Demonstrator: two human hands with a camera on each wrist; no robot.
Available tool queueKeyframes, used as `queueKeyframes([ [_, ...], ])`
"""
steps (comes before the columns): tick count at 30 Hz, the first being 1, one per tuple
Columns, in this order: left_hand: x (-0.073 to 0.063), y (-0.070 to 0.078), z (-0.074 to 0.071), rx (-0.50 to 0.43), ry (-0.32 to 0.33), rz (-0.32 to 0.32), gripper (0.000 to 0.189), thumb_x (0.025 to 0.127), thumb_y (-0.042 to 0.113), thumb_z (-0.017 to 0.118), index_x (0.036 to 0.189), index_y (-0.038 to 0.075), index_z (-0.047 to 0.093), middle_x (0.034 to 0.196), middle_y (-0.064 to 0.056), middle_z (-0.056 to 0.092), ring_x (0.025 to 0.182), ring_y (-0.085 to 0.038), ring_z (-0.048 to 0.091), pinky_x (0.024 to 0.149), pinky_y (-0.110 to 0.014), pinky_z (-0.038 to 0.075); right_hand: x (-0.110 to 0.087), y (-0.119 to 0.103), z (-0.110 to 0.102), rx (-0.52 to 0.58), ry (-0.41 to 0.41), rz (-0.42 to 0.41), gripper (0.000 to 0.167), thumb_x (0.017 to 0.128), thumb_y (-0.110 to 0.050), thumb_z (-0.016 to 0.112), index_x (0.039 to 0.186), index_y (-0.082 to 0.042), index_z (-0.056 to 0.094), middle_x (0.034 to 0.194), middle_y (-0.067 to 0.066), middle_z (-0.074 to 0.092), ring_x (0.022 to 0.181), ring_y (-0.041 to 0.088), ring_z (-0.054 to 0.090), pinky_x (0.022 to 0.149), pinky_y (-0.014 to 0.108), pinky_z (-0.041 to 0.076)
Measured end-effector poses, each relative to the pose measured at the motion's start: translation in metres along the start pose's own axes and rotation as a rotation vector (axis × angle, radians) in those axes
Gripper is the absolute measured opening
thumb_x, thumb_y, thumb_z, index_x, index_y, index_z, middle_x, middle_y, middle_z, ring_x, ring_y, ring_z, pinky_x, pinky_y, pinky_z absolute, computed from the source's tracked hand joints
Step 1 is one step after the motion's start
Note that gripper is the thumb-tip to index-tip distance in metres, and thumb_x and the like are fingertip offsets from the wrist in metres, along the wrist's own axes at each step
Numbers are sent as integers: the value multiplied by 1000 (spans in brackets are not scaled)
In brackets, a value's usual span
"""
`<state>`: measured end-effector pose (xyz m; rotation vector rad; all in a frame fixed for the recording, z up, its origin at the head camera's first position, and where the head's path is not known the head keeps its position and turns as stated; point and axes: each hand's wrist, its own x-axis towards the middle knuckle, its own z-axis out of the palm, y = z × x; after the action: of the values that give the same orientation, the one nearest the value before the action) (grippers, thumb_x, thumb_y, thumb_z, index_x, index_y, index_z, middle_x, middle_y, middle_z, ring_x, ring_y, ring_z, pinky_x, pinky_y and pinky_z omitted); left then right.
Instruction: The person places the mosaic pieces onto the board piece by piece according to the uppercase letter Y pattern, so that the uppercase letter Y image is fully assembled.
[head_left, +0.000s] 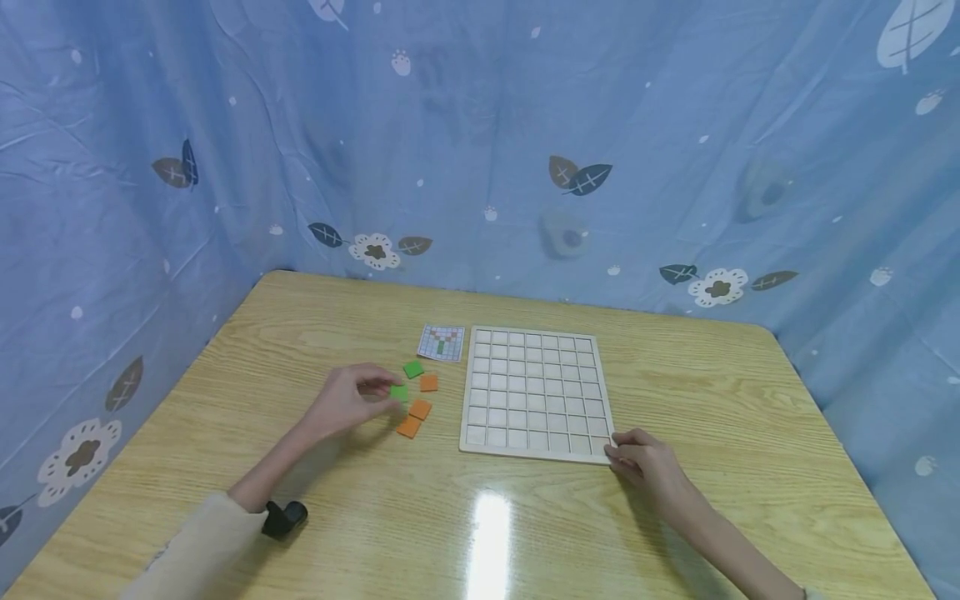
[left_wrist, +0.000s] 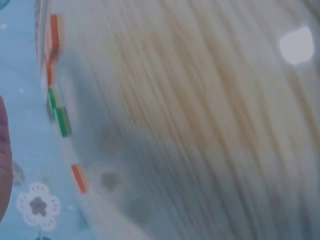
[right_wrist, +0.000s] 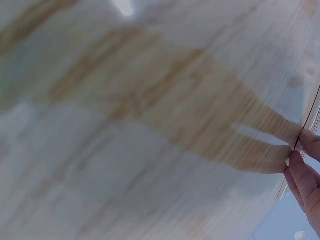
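Beside a loose group of small square tiles, my left hand (head_left: 351, 402) reaches in with thumb and forefinger apart, on either side of a green tile (head_left: 400, 392); any contact is unclear. Another green tile (head_left: 413, 369) and an orange tile (head_left: 428, 382) lie beyond it, with two more orange ones nearer me. In the left wrist view only a sliver of that hand (left_wrist: 4, 160) shows. My right hand (head_left: 651, 468) pinches the near right corner of a pale gridded board (head_left: 536, 456) between thumb and fingers, as the right wrist view also shows.
A small printed card (head_left: 441, 342) with a coloured grid pattern lies at the board's far left corner. Everything stands on a wood-grain table (head_left: 690, 392), with blue patterned cloth (head_left: 480, 150) hanging behind and at both sides.
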<state>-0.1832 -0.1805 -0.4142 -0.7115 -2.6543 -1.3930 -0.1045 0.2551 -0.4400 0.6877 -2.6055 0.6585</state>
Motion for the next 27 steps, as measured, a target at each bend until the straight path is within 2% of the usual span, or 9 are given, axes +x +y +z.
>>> queueKeyframes([
  [5, 5, 10, 11, -59, 29, 14, 24, 76, 5, 80, 98, 0, 73, 90, -12, 66, 76, -14, 64, 69, -26, 56, -1, -1, 0, 18, -9, 5, 18, 66, 12, 80, 80, 2, 74, 88, 18, 65, 70, 24, 67, 59, 17, 54],
  [9, 8, 17, 20, -84, 30, -7, 26, 76, 6, 81, 100, 1, 73, 88, -9, 65, 77, -13, 64, 71, -26, 56, -1, 0, 1, 13, 2, -6, 19, 65, 12, 80, 80, 2, 74, 87, 18, 65, 70, 24, 67, 59, 17, 54],
  [16, 17, 28, 38, -215, -10, -19, 28, 78, 6, 79, 104, -3, 71, 92, -14, 65, 81, -17, 64, 74, -26, 56, -1, 0, 1, 17, 21, -24, 20, 63, 13, 81, 79, 2, 75, 86, 17, 65, 69, 25, 66, 58, 17, 55],
  [22, 24, 38, 50, -247, -19, -33, 28, 78, 7, 80, 103, -1, 72, 97, -15, 67, 80, -16, 65, 74, -25, 56, -1, 0, 0, 28, -8, 10, 19, 65, 13, 80, 80, 4, 74, 88, 18, 64, 71, 25, 66, 59, 18, 54],
  [27, 32, 45, 64, -280, -34, -47, 25, 77, 7, 80, 101, 2, 74, 96, -9, 67, 81, -17, 65, 76, -25, 56, 0, -1, 0, 11, -28, 35, 17, 67, 11, 80, 80, 3, 74, 88, 17, 65, 71, 24, 66, 59, 18, 54],
])
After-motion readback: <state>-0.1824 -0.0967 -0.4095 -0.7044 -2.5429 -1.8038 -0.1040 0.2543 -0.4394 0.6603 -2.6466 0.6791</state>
